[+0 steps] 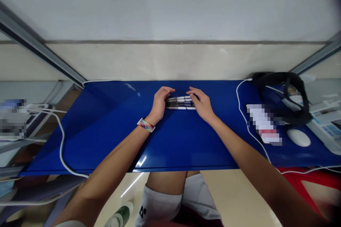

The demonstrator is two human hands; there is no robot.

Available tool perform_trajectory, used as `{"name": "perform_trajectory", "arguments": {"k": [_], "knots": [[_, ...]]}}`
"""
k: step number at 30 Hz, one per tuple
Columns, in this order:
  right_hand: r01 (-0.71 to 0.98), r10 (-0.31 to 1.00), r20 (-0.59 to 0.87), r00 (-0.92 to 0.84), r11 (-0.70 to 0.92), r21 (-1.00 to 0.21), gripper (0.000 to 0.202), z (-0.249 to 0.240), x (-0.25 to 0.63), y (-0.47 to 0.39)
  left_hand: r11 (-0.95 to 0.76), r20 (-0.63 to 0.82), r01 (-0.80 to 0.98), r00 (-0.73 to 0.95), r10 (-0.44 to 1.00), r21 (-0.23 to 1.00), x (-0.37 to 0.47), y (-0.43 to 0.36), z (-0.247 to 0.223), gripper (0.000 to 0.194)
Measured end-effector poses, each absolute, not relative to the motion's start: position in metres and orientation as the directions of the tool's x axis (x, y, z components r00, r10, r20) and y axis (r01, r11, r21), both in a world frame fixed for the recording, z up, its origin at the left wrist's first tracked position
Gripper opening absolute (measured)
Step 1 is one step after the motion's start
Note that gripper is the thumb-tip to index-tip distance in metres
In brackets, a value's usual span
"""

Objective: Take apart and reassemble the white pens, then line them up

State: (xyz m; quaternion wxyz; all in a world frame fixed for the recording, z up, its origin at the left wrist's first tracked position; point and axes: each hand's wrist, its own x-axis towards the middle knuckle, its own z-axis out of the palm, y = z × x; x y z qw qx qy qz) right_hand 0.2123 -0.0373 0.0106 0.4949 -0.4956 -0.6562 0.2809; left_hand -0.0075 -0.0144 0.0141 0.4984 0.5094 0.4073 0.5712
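Several pens (179,103) with white, black and blue parts lie side by side on the blue tabletop (181,138). My left hand (160,103) curls around their left ends, its fingers bent over the far side. At their right ends my right hand (201,103) is cupped in the same way, its fingers pointing toward the left. Together the two hands enclose the row of pens from both sides. The palms hide the pen tips, and the fingertips of the two hands stay apart. A colourful watch band (146,125) circles my left wrist.
At right lie a black strap-like headset (283,95), a blurred-out phone-shaped item (263,124) and a white mouse (298,137). A white cable (241,108) runs beside them. Another white cable (62,142) hangs at left. A wall (170,62) rises behind the table; a bottle (121,214) is below.
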Motion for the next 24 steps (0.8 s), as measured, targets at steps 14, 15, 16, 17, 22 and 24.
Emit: {"name": "perform_trajectory", "arguments": {"k": [14,15,16,17,22,24], "knots": [[0.430,0.659,0.600,-0.452,0.751,-0.501,0.018,0.015,0.205,-0.055,-0.196,0.190,-0.121,-0.058,0.980,0.973,-0.015,-0.004,0.005,0.020],[0.428,0.645,0.609,-0.462,0.763,-0.484,0.018,0.015,0.205,-0.055,-0.196,0.191,-0.115,-0.055,0.980,0.974,-0.015,-0.004,0.005,0.020],[0.427,0.632,0.620,-0.465,0.774,-0.468,0.018,0.015,0.205,-0.055,-0.196,0.191,-0.109,-0.053,0.980,0.975,-0.015,-0.005,0.005,0.020],[0.428,0.621,0.633,-0.463,0.782,-0.453,0.017,0.014,0.205,-0.055,-0.195,0.190,-0.105,-0.053,0.980,0.975,-0.015,-0.005,0.005,0.020],[0.463,0.614,0.665,-0.426,0.779,-0.423,0.015,0.015,0.207,-0.053,-0.192,0.187,-0.110,-0.049,0.981,0.975,-0.015,-0.006,0.006,0.020],[0.471,0.617,0.661,-0.427,0.776,-0.420,0.015,0.015,0.206,-0.054,-0.190,0.185,-0.110,-0.049,0.981,0.976,-0.014,-0.006,0.007,0.021]]}}
